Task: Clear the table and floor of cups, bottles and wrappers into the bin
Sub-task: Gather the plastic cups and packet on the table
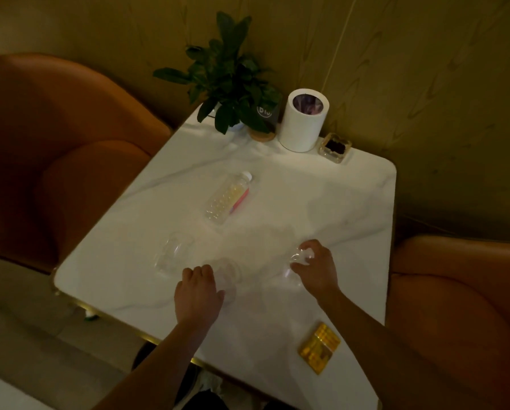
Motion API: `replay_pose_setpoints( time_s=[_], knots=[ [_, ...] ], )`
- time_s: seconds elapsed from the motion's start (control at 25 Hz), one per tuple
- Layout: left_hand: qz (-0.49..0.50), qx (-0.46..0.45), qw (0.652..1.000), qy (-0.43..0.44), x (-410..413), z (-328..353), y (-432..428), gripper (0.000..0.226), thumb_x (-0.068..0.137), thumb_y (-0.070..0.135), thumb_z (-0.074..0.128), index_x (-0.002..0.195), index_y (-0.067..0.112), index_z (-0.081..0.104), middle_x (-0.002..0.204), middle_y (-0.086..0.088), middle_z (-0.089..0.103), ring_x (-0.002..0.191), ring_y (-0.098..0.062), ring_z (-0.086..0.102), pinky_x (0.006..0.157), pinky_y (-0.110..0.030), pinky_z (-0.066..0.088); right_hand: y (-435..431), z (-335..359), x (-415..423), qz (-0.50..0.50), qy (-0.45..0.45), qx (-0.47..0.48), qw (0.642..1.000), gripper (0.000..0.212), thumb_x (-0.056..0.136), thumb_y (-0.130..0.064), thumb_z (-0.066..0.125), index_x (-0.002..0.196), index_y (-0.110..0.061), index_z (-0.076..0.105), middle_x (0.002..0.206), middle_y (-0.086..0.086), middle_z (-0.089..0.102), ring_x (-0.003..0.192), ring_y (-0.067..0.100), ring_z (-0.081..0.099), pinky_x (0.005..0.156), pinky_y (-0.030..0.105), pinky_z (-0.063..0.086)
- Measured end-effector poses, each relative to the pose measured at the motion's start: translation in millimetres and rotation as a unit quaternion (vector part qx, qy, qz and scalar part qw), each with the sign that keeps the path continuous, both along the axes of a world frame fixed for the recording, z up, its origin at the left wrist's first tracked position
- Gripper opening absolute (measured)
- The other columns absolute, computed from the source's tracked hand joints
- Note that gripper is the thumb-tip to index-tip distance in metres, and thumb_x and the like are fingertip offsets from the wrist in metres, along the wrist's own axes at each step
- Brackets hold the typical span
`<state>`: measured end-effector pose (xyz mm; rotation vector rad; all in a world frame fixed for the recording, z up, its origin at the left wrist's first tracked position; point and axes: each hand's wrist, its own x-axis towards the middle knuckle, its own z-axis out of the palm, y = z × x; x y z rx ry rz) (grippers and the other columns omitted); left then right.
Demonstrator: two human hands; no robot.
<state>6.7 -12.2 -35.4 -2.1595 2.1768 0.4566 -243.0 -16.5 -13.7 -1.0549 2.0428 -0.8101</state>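
On the white marble table [351, 202] my left hand [197, 294] rests against a clear plastic cup [228, 273] that lies on its side; whether the fingers grip it is unclear. My right hand [317, 266] closes around a second clear plastic cup [298, 260]. A third clear cup [174, 253] lies tipped over to the left. Farther back lies an empty clear bottle [228, 198] with a white cap and a pink label. A gold wrapper [319, 347] sits near the table's front right. The white cylindrical bin [302, 125] stands at the far edge.
A potted plant [233, 81], a small dark sign on a wooden base [264, 125] and a glass ashtray [335, 147] line the wall side. Orange armchairs stand at left [55, 143] and right [460, 291]. A small green-and-white object [89, 316] lies on the floor.
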Motion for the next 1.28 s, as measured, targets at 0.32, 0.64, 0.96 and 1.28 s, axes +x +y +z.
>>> replay_pose_setpoints(
  time_s=[0.32,0.64,0.96,1.28],
  knots=[
    [0.028,-0.025,0.957,0.287,11,10,9,0.072,0.066,0.042,0.079,0.133,0.031,0.054,0.109,0.007,0.062,0.099,-0.011,0.064,0.076,-0.023,0.050,-5,35,72,-0.010,-0.270,-0.094,0.958,0.060,0.073,-0.003,0.080,0.116,-0.038,0.058,0.117,-0.001,0.059,0.100,0.015,0.067,0.075,0.021,0.057],
    [0.071,-0.062,0.930,0.356,31,29,-1,0.079,0.066,0.039,0.082,0.137,0.030,0.047,0.113,0.013,0.053,0.093,-0.004,0.058,0.070,-0.010,0.042,1,35,125,0.247,-0.190,0.074,0.947,0.067,0.089,-0.056,0.056,0.148,-0.033,0.033,0.148,-0.016,0.037,0.133,0.004,0.037,0.104,0.025,0.034],
    [0.219,-0.082,0.916,0.326,116,24,-3,0.071,0.063,0.035,0.086,0.126,0.026,0.055,0.096,0.009,0.061,0.083,-0.007,0.058,0.063,-0.012,0.038,-78,22,194,0.328,0.065,0.049,0.941,0.050,0.095,-0.047,0.050,0.142,-0.029,0.045,0.144,0.001,0.048,0.124,0.023,0.055,0.104,0.039,0.046],
    [0.248,-0.044,0.922,0.294,154,3,-2,0.077,0.059,0.052,0.079,0.128,0.030,0.052,0.102,0.011,0.059,0.090,-0.010,0.059,0.071,-0.026,0.048,-102,-6,229,0.306,0.151,0.065,0.938,0.024,0.091,-0.036,0.062,0.111,-0.023,0.067,0.117,0.006,0.063,0.102,0.025,0.065,0.074,0.024,0.044]
  ],
)
